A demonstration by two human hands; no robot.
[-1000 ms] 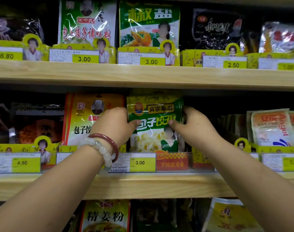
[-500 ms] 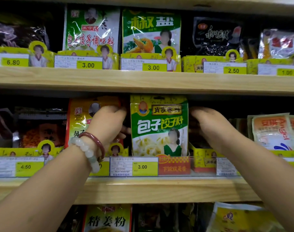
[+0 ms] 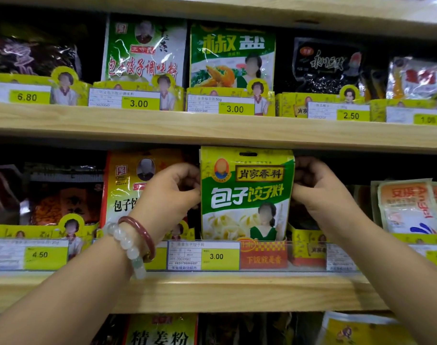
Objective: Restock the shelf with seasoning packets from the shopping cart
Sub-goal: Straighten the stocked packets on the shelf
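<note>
While both hands flank it, left hand (image 3: pixel 171 192) and right hand (image 3: pixel 317 188) pinch the green-yellow plastic seasoning packet (image 3: pixel 246 195) upright on the pale wooden shelf (image 3: pixel 212 290) below them, store shelving all around.

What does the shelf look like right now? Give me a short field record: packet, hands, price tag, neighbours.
packet: green and yellow seasoning packet, upright on the middle wooden shelf
left hand: left hand pinches the packet's left edge
right hand: right hand grips its right edge
price tag: yellow label below reads 3.00
left neighbour: orange and yellow packet, partly behind the left hand
right neighbour: white and orange sachet
</note>
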